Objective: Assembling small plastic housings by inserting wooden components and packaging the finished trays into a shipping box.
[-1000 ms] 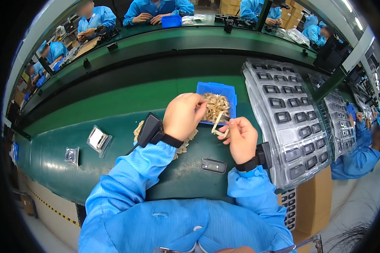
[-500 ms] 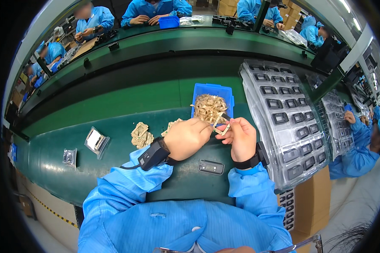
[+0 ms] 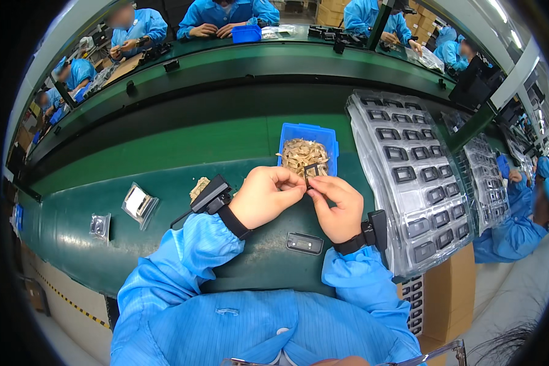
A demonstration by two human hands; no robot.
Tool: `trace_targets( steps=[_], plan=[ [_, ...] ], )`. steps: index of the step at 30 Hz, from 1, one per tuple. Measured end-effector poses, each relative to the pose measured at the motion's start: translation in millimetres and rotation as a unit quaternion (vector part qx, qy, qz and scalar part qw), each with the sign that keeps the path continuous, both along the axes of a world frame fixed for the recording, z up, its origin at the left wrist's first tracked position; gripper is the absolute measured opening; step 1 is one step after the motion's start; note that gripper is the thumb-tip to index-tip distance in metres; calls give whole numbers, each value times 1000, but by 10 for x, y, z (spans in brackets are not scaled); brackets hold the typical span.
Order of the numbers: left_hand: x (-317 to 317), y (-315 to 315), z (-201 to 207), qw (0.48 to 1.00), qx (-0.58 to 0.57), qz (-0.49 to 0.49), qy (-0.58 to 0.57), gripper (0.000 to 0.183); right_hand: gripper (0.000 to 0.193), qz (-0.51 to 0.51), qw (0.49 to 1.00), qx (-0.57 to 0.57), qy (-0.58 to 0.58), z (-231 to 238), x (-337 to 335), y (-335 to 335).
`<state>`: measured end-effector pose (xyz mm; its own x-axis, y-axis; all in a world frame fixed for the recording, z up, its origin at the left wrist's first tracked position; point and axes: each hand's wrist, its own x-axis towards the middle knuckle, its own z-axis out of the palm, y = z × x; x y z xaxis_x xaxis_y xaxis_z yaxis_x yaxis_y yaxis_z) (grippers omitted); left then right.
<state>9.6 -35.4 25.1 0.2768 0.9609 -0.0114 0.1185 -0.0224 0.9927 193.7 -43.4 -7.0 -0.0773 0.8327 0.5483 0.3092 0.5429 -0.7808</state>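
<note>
My left hand [image 3: 263,198] and my right hand [image 3: 340,210] meet in front of a blue bin [image 3: 308,130]. Between their fingertips they pinch a thin, dark rectangular frame [image 3: 312,167], partly hidden by the fingers. Tan paper-like strips [image 3: 299,152] fill the bin just beyond. A flat black-and-grey plastic part [image 3: 305,243] lies on the green table below my hands. Left of them is a pile of tan pieces [image 3: 199,186], partly covered by the black device on my left wrist.
Clear plastic trays [image 3: 381,165] with rows of black frames stand at the right, above an open cardboard box [image 3: 448,293]. Two small clear bags [image 3: 140,204] [image 3: 100,227] lie on the left. Co-workers in blue sit across the bench and at far right.
My left hand has turned and drawn in to pinch alongside my right. The tan strips seen at my fingers are no longer visible there; a dark frame shows instead.
</note>
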Motion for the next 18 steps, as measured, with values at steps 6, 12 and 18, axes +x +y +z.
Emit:
trace_targets(
  steps=[6,12,18],
  plan=[
    [-23,8,99,998,38,-15,52,13,29,-38,981,159,-104,6,10,22],
    [-52,21,92,997,36,-24,59,15,28,-40,973,202,-104,42,-11,18],
    [-50,-19,120,997,39,-25,56,14,27,-47,970,216,-106,62,-3,1]
  ],
)
